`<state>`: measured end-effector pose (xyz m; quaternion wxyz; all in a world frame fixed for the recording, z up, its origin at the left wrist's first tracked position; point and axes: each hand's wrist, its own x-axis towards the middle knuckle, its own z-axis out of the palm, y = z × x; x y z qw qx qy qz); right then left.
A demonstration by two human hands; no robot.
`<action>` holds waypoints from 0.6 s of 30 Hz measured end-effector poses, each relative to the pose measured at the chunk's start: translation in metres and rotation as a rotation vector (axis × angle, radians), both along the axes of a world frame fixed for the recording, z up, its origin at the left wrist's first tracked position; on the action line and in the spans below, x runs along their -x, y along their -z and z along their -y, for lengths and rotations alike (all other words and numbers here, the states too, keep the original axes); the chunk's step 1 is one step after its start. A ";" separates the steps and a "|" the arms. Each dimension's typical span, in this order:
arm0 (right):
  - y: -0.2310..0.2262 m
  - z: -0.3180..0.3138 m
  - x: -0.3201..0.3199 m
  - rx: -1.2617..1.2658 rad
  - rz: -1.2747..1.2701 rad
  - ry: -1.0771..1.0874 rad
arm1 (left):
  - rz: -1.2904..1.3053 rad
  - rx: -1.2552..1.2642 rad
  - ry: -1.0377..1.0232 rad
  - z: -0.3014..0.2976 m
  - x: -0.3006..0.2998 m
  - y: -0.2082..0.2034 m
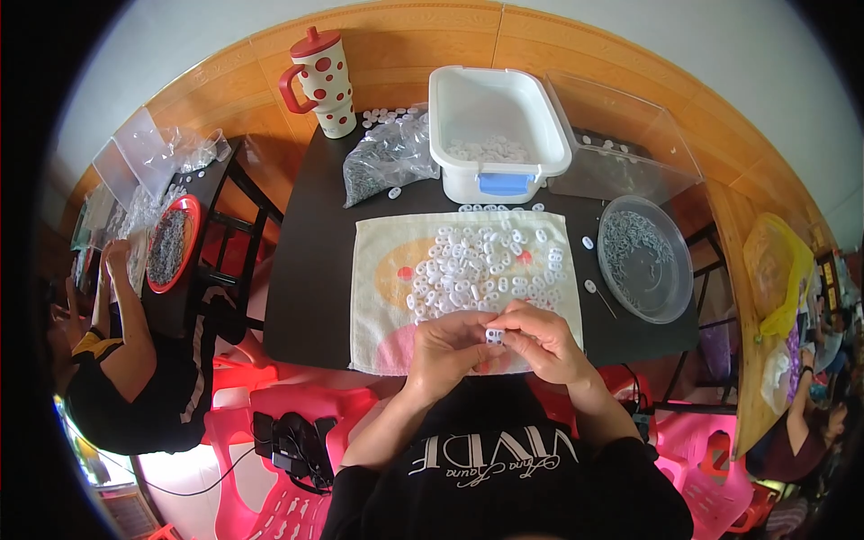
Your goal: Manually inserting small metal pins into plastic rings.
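Observation:
Close to my body, my left hand (447,351) and my right hand (545,344) meet over the near edge of a towel. Between their fingertips is a small white plastic piece with dark holes (494,336), pinched from both sides. Whether anything smaller is held with it, I cannot make out. Just beyond my fingers a loose heap of white oval two-hole pieces (468,261) is spread on the cream patterned towel (373,243). To the right, a clear round tub (670,301) holds many small grey metal parts. A thin metal pin or tool (607,307) lies beside it.
At the back stand a white bin (457,184) with white pieces inside, a bag of metal parts (391,162), a spotted tumbler (326,85) and a clear plastic box (630,171). On the left a person (126,378) sits by a red tray (193,216). Pink chairs (238,468) stand nearby.

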<state>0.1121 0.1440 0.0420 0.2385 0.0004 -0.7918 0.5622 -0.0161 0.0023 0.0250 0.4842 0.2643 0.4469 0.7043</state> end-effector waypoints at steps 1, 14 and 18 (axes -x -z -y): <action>0.000 0.000 0.000 0.018 -0.048 -0.015 | 0.016 -0.010 -0.002 0.000 0.001 0.003; 0.004 0.000 -0.001 -0.085 -0.091 -0.008 | 0.227 -0.081 0.069 0.000 0.005 0.004; 0.008 -0.001 -0.002 -0.103 -0.095 -0.002 | 0.260 -0.034 0.077 0.001 0.006 0.005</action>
